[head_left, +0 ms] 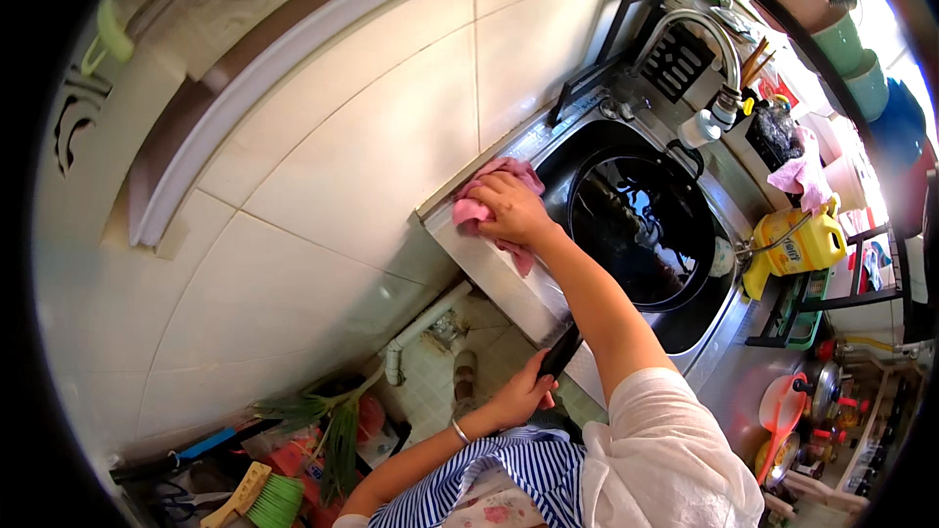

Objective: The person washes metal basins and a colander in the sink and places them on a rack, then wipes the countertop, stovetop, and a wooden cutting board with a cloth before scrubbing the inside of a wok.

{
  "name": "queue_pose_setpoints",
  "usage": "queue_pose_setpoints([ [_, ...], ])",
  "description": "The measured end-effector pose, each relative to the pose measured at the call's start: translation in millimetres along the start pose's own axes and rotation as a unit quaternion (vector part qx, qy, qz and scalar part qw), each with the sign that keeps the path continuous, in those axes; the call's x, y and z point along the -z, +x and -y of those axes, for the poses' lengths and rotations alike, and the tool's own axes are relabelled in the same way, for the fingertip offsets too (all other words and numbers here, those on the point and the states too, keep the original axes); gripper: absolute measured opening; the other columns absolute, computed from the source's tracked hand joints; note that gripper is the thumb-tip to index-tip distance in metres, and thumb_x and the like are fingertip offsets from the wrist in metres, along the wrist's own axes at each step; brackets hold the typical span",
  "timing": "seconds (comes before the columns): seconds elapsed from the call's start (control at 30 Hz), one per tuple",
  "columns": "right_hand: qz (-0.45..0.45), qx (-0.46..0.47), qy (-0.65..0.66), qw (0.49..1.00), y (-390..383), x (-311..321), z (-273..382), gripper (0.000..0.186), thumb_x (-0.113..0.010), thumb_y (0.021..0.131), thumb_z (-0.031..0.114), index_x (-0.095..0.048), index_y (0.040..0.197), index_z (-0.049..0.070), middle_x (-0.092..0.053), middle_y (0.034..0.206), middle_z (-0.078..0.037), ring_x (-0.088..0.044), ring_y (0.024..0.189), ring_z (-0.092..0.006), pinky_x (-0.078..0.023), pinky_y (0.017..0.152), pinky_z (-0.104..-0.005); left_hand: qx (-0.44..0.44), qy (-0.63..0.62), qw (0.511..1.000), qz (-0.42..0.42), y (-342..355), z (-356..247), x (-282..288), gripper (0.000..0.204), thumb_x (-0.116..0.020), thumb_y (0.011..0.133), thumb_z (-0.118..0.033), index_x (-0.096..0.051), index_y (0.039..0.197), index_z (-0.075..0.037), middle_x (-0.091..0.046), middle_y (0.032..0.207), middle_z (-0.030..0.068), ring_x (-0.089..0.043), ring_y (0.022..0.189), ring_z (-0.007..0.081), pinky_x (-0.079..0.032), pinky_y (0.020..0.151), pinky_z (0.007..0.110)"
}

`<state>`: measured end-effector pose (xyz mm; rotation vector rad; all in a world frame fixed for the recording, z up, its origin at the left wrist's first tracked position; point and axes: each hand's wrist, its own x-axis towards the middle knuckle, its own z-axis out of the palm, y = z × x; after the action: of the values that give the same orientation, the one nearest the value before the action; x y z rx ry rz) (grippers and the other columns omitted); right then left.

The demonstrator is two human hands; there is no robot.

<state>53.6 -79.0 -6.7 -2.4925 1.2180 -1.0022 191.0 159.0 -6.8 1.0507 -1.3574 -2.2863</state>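
A black wok [602, 235] with dark, shiny liquid in it sits in the metal sink [690, 337]. Its black handle [560, 352] reaches out over the front edge, and my left hand [518, 396] is wrapped round that handle. At the counter's left end, beside the wall, my right hand [509, 207] presses down on a crumpled pink cloth [518, 256]. The fingers of that hand are partly sunk in its folds. My right forearm crosses in front of the wok and hides part of the counter.
A curved faucet [719, 34] with a white filter head hangs beside the wok. On the right stand a yellow jug [797, 240], a hanging pink rag [802, 176] and a rack with stacked bowls [839, 47]. Low at the left lie a green-bristled brush [274, 501] and leafy greens [340, 440].
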Motion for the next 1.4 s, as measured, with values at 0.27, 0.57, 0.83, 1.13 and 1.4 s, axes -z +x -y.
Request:
queue_pose_setpoints([
  [0.27, -0.100, -0.205, -0.119, 0.966, 4, 23, -108, 0.028, -0.057, 0.070, 0.021, -0.058, 0.093, 0.004, -0.054, 0.102, -0.017, -0.046, 0.101, -0.0352, -0.036, 0.091, -0.0414, 0.005, -0.038, 0.999, 0.039, 2, 2, 1, 0.050, -0.036, 0.093, -0.011, -0.012, 0.137, -0.002, -0.053, 0.094, 0.0118, -0.057, 0.069, 0.0131, -0.051, 0.066, 0.029],
  [0.57, -0.309, -0.517, 0.182, 0.777, 21, 19, -95, 0.017, -0.055, 0.069, 0.002, -0.063, 0.084, 0.001, -0.064, 0.076, -0.010, -0.061, 0.067, -0.0206, -0.048, 0.061, -0.0333, 0.032, -0.101, 0.994, 0.028, 8, -5, 6, 0.046, -0.039, 0.091, -0.006, -0.025, 0.135, -0.004, -0.054, 0.087, 0.0091, -0.054, 0.062, 0.0112, -0.049, 0.057, 0.026],
  [0.83, -0.389, -0.407, 0.392, 0.727, -111, 169, 36, 0.039, -0.057, 0.066, -0.002, -0.053, 0.105, 0.003, -0.057, 0.091, -0.006, -0.057, 0.082, -0.0163, -0.048, 0.074, -0.0297, 0.043, -0.126, 0.991, 0.017, 10, -25, 23, 0.037, -0.042, 0.088, -0.002, -0.040, 0.125, -0.008, -0.054, 0.081, 0.0060, -0.048, 0.062, 0.0097, -0.044, 0.056, 0.025],
  [1.13, -0.401, -0.507, -0.194, 0.737, -199, 291, -102, 0.044, -0.060, 0.069, 0.015, -0.047, 0.108, -0.001, -0.054, 0.102, -0.025, -0.050, 0.099, -0.0379, -0.041, 0.084, -0.0437, 0.092, -0.051, 0.993, 0.047, 5, -57, 30, 0.039, -0.041, 0.084, 0.000, -0.038, 0.123, -0.002, -0.055, 0.083, 0.0090, -0.053, 0.061, 0.0126, -0.047, 0.054, 0.026],
  [1.4, -0.136, -0.788, -0.235, 0.552, -263, 270, -220, 0.073, -0.043, 0.079, 0.054, -0.027, 0.135, 0.010, -0.029, 0.136, -0.021, -0.028, 0.127, -0.0363, -0.023, 0.102, -0.0486, 0.156, -0.045, 0.987, 0.021, 8, -71, 33, 0.048, -0.046, 0.082, 0.000, -0.034, 0.128, 0.000, -0.057, 0.091, 0.0133, -0.055, 0.068, 0.0158, -0.046, 0.067, 0.029],
])
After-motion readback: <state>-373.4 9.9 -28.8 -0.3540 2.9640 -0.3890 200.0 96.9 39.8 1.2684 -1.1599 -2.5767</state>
